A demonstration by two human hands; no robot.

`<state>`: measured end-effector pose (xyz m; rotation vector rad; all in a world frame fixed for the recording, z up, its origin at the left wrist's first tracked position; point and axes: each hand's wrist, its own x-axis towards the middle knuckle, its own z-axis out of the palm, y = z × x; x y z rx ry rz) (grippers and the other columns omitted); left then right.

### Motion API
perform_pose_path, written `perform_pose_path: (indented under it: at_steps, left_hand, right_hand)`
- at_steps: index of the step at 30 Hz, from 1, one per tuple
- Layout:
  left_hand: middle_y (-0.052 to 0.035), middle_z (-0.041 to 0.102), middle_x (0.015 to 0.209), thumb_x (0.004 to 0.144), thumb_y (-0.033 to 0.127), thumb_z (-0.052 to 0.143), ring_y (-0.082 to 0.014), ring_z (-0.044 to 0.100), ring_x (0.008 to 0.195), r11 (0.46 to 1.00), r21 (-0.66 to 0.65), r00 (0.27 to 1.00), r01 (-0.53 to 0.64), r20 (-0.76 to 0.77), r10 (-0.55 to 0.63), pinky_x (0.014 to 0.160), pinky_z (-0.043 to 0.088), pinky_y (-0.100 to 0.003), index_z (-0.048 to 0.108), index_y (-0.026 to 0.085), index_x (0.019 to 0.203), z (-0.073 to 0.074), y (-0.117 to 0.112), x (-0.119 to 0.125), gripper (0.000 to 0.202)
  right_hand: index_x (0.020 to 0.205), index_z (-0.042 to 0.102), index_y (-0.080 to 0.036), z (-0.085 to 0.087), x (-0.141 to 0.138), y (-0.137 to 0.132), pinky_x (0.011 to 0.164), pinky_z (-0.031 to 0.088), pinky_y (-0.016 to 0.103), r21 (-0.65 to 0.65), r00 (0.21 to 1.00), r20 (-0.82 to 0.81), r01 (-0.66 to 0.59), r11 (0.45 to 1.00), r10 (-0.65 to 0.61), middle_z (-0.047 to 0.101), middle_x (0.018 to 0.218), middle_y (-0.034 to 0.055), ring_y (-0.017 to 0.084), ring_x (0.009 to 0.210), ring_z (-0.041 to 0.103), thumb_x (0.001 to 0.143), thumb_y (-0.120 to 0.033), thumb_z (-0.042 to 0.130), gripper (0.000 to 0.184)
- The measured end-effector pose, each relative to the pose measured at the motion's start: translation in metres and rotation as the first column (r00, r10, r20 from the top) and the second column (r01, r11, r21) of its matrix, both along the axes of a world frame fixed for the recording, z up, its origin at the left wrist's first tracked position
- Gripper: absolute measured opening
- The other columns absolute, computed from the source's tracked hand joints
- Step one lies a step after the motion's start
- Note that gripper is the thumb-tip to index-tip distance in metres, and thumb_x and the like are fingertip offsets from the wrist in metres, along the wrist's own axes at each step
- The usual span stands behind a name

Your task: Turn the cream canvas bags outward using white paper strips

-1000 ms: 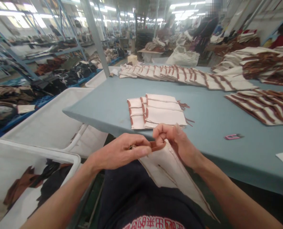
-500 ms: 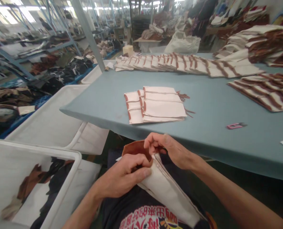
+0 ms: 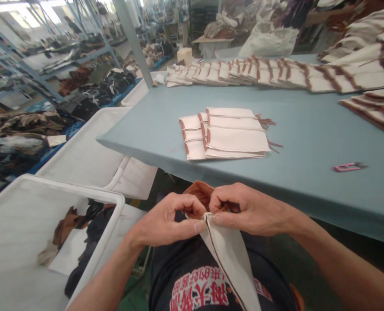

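Both my hands pinch the top edge of a cream fabric piece (image 3: 232, 252) with a dark seam line running down it. My left hand (image 3: 171, 218) grips it on the left of the seam, thumb on top. On the right of the seam, my right hand (image 3: 248, 209) holds the edge between thumb and bent fingers. Brown material (image 3: 198, 192) shows behind the fingers at the far end. The piece hangs down over my dark printed clothing (image 3: 195, 285). Beyond my hands, a small stack of cream pieces with brown edges (image 3: 237, 140) lies on the table.
The blue-green table (image 3: 146, 125) fills the front. Pink thread snips (image 3: 349, 167) lie at its right. A long row of overlapping cream-and-brown pieces (image 3: 250, 71) runs along the back, with more (image 3: 378, 108) at right. White bins (image 3: 114, 196) stand at left, one holding scraps (image 3: 88, 237).
My right hand has come down and closed on the fabric edge beside my left hand. The piece has turned, so its seam faces up between them. The view has shifted right.
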<state>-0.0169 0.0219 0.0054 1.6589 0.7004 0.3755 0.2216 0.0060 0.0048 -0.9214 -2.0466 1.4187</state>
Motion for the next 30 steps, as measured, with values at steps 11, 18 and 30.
perform_pose_path:
  at_steps: [11, 18, 30]
  left_hand:
    - [0.0027, 0.055, 0.065, 0.086, 0.029, 0.064, -0.0089, 0.044, 0.061, 0.998, -0.041, 0.998, 0.046, -0.036, -0.048, 0.059, 0.038, -0.019, 0.067, 0.012, 0.074, 0.002, 0.006, 0.002, 0.022]
    - [0.0012, 0.055, 0.065, 0.084, 0.032, 0.064, -0.0097, 0.043, 0.062, 0.994, -0.105, 0.999, -0.020, -0.044, 0.015, 0.056, 0.036, -0.020, 0.068, 0.011, 0.075, -0.003, 0.004, 0.002, 0.023]
    - [0.0011, 0.061, 0.065, 0.082, 0.022, 0.062, -0.0091, 0.047, 0.061, 0.988, -0.075, 0.991, -0.133, -0.019, 0.132, 0.056, 0.038, -0.019, 0.069, 0.011, 0.073, 0.001, -0.005, 0.014, 0.016]
  right_hand:
    - [0.075, 0.059, -0.017, -0.001, -0.006, 0.001, 0.053, 0.030, 0.022, 0.028, 0.996, 0.082, 0.017, 0.999, -0.020, 0.050, 0.066, -0.0051, 0.009, 0.058, 0.042, 0.093, -0.032, 0.063, 0.024]
    - [0.077, 0.060, -0.017, -0.001, -0.008, 0.003, 0.055, 0.032, 0.023, 0.005, 0.993, 0.113, 0.011, 1.000, -0.011, 0.053, 0.068, -0.0036, 0.010, 0.060, 0.044, 0.090, -0.039, 0.063, 0.026]
    - [0.076, 0.061, -0.018, 0.007, -0.013, -0.004, 0.057, 0.033, 0.025, 0.117, 0.960, 0.232, 0.130, 0.985, -0.154, 0.061, 0.068, -0.0017, 0.011, 0.060, 0.050, 0.081, -0.022, 0.058, 0.007]
